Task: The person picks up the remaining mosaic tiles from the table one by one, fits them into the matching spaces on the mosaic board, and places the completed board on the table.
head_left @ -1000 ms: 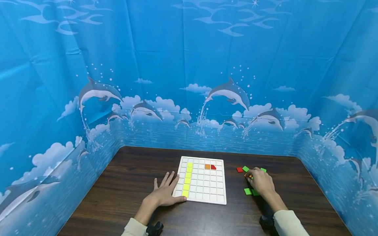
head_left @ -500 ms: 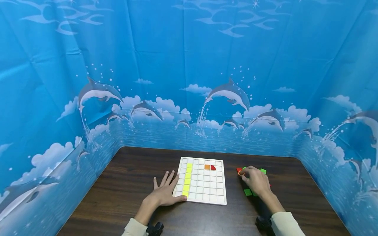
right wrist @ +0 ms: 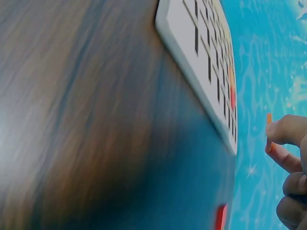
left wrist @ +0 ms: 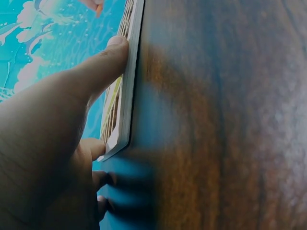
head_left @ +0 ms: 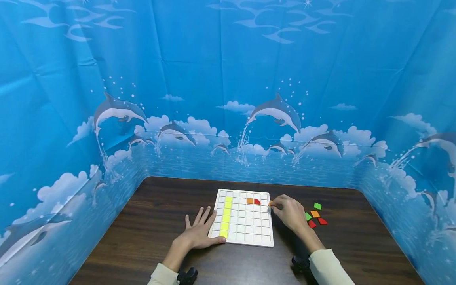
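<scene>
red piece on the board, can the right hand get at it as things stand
Probably yes: the right hand is beside the board, and no piece lies on the square between it and the red piece, but the orange tile it pinches would likely need setting down first.

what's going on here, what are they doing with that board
A person is handling small colored tiles at a white gridded board. Their right hand pinches an orange tile, not yet set down, near the board's right edge. The left hand is spread at the left, thumb on the near edge. The board holds a yellow column, plus another orange tile and a red piece. Loose green, orange and red pieces lie on the table.
</scene>
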The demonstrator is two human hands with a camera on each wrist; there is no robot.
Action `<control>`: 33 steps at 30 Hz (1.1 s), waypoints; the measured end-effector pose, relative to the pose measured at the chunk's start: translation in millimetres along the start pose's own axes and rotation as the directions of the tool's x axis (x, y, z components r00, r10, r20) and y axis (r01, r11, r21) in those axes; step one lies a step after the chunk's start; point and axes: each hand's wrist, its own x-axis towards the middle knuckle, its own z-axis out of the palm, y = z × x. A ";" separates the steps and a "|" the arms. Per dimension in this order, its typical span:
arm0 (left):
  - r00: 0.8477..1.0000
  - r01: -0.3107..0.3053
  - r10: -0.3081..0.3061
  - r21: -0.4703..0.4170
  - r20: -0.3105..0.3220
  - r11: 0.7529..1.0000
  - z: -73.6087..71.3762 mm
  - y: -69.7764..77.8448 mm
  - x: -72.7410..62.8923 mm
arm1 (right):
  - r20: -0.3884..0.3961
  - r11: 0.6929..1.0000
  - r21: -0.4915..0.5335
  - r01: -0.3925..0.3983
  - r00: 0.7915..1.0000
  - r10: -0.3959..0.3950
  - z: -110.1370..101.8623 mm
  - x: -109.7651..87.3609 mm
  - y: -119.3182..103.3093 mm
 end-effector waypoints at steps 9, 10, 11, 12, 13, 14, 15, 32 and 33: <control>1.000 0.001 -0.001 0.016 0.002 1.000 -0.2 -0.8 0.2 | 0.024 0.998 0.045 0.042 0.999 -0.043 16.3 16.4 -23.4; 1.000 -0.004 0.004 0.012 0.000 1.000 -0.3 -1.3 0.2 | 0.025 0.998 0.046 0.047 0.999 -0.048 18.2 17.4 -25.0; 1.000 -0.007 0.007 0.006 0.002 1.000 -0.7 -1.4 -0.1 | 0.028 0.997 0.048 0.053 0.998 -0.054 20.0 18.4 -26.4; 1.000 -0.011 0.011 0.000 0.003 1.000 -1.1 -1.5 -0.5 | 0.031 0.997 0.051 0.061 0.998 -0.062 21.8 19.2 -27.8; 1.000 -0.017 0.017 -0.015 0.008 1.000 -1.4 -1.9 -0.9 | 0.031 0.996 0.051 0.071 0.997 -0.073 23.9 19.8 -29.2; 1.000 -0.021 0.021 -0.024 0.009 0.999 -1.8 -1.8 -1.5 | 0.034 0.996 0.049 0.079 0.996 -0.081 25.7 20.4 -30.5; 1.000 -0.026 0.026 -0.032 0.009 0.999 -1.8 -2.2 -1.8 | 0.040 0.995 0.051 0.084 0.995 -0.086 27.4 21.2 -31.9; 0.999 -0.049 0.049 -0.040 -0.020 0.998 12.0 -15.3 8.2 | 0.119 0.995 0.007 0.096 0.988 -0.097 48.3 43.6 -59.0; 0.999 -0.047 0.047 -0.037 -0.020 0.998 13.8 -16.4 9.3 | 0.124 0.996 0.008 0.094 0.988 -0.095 49.0 44.4 -60.0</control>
